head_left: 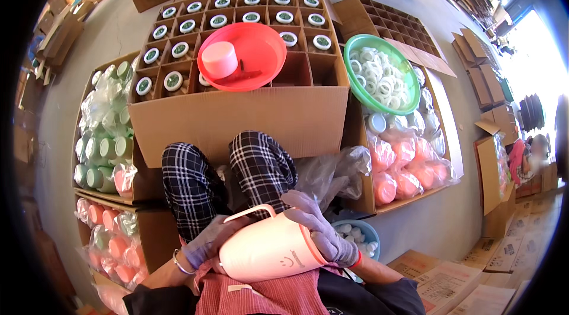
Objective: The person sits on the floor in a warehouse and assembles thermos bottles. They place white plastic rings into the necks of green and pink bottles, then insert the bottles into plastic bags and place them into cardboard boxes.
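Right hand [320,229] clasps a pale-pink, smiley-marked mug [264,251].

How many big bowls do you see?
3: red bowl on the divided box, green bowl right of it, blue bowl beside the right hand. Others may be hidden.

So the big divided carton [237,122] has white-rimmed tops [173,81] in lots of slots, and a red bowl [261,57] sits near its front edge.
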Demonstrator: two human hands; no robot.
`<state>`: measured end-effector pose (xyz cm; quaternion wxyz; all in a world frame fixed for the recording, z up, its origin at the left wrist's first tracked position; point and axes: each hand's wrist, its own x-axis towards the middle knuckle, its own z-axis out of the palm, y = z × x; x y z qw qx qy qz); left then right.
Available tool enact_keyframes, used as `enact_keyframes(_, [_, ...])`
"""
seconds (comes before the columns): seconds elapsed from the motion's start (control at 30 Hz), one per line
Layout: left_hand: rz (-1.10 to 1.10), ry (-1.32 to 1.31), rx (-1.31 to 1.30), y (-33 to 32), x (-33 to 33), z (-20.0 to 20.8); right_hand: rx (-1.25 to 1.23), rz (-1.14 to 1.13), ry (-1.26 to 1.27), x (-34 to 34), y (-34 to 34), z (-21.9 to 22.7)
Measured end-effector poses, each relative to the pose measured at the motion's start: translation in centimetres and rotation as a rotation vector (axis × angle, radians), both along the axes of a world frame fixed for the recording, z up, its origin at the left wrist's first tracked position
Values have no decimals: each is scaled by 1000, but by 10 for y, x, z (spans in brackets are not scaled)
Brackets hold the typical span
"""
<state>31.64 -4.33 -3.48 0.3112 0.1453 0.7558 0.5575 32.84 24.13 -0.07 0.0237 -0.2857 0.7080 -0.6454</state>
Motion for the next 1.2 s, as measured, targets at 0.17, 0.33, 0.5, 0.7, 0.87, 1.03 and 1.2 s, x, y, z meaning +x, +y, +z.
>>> enact_keyframes(0.17, [-24, 1009, -177, 37, -36, 105, -300, -231, -654, -7, 1, -5])
enact_keyframes(0.33, [377, -299, 259, 36, -52, 88, 338, -462, 347, -41, 6, 10])
enact_keyframes(0.5, [17, 1117, -139, 43, -58, 108, -107, -275, -273, -42, 3, -6])
enact_keyframes(0.7, [223, 643, 19, 26, -67, 100, 113, -382, 164, -62, 0, -2])
enact_keyframes(0.87, [159, 927, -17, 28, -83, 111, -135, -263, -452, -77, 1, -8])
enact_keyframes(1.03, [305, 700, -1, 4, -79, 109, -216, -134, -176, -89, -21, 49])
enact_keyframes(1.2, [152, 1085, -90, 21, -85, 127, -754, -218, -1146, -102, -24, 4])
